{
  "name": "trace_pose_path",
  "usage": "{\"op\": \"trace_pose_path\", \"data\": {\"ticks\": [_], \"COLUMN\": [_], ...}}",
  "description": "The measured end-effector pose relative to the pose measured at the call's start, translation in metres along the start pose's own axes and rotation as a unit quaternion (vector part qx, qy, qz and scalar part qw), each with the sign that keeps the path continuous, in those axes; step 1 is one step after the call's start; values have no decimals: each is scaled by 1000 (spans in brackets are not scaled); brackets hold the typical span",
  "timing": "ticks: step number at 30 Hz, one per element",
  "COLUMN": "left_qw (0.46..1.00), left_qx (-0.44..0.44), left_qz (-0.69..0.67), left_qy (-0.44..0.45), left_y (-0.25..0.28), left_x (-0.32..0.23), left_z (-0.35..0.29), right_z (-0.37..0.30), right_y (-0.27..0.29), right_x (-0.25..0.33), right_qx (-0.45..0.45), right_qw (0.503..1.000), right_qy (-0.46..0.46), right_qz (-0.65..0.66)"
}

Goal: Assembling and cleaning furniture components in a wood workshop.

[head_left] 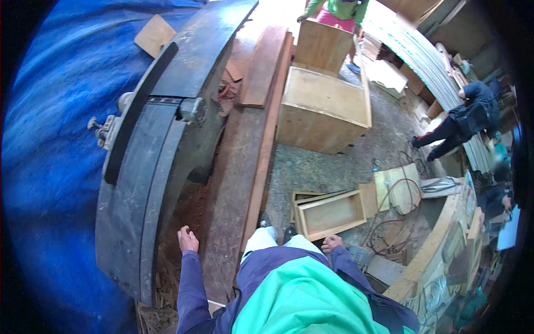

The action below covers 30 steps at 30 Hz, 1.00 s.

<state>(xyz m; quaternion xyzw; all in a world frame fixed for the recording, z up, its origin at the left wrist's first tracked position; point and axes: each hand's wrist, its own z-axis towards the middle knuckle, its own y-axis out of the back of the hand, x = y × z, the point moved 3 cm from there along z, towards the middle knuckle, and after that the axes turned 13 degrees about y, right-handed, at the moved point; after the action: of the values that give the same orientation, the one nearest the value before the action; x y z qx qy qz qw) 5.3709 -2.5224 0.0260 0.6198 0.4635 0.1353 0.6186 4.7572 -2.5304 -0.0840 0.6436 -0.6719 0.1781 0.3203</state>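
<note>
My left hand [188,240] hangs beside the dark machine table, over the long boards, with its fingers loosely bent and apart and nothing in it. My right hand [332,243] is at my right side, just past the near corner of a shallow wooden drawer box [332,214]. Its fingers are curled in and I see nothing in them; the hand looks apart from the box. Beneath my left hand lies a long dark-brown board [236,161]. The long metal-topped machine [147,167], a jointer by its look, stands left of it with a black fence [136,119].
A plywood cabinet [322,103] stands ahead; a person in green [342,8] is behind a second wooden box [321,47]. Another person in dark clothes [473,114] bends at the right. A hose [414,186] and offcuts lie on the floor. A blue tarp [50,167] hangs left.
</note>
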Motion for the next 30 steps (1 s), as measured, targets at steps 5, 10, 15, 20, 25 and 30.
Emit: {"op": "trace_pose_path", "data": {"ticks": [5,10,15,20,25,30], "left_qw": [988,962,951,948,928,926], "left_qx": [-147,-186,-146,-80,-23,43], "left_qz": [41,164,234,284,358,370], "left_qy": [-37,112,141,119,96,64], "left_y": [81,109,103,112,120,112], "left_x": [-12,41,74,67,55,25], "left_z": [41,58,51,70,96,119], "right_z": [-12,-7,-7,-15,-36,-78], "right_y": [-2,8,15,11,-4,-11], "right_x": [12,-11,-25,-39,-40,-69], "right_qx": [7,41,20,14,-32,-112], "right_qw": [1000,999,997,989,988,991], "right_qy": [5,-13,-38,117,143,-11], "right_qz": [4,-24,56,86,-45,-76]}}
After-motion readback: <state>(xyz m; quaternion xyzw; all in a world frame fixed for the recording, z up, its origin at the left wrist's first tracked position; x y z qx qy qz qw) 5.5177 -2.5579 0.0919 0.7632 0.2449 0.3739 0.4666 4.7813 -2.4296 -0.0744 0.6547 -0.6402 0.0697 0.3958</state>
